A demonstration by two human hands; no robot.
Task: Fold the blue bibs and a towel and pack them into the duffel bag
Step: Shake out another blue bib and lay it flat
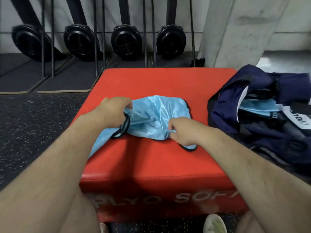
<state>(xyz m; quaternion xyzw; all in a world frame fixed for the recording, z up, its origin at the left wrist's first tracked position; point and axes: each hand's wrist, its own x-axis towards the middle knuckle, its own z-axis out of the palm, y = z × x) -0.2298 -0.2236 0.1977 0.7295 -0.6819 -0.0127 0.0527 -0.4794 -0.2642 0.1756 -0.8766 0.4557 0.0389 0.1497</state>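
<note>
Head view, looking down over two bare forearms onto a red foam plyo box point(151, 162)

Light blue bib point(159, 115) lying crumpled near the middle of the box top, shiny thin mesh with black binding along the edges, one corner trailing toward the near left edge

Judged very light, limp and slippery, likely to slide on the smooth vinyl and lose a crease unless pressed flat; best taken at the bound edges or corners, where the trim gives something firmer to pinch

Left hand point(114, 110) at the bib's left side, fingers curled around a bunched fold and a black-edged loop

Right hand point(181, 130) at the bib's near right edge, fingertips pinching a small tuck of fabric, a further black-trimmed corner lying just beside the wrist

Navy duffel bag point(252, 105) open on the floor just right of the box, apart from both hands, with light blue fabric, apparently folded bibs, showing inside

No towel plainly identifiable
</note>
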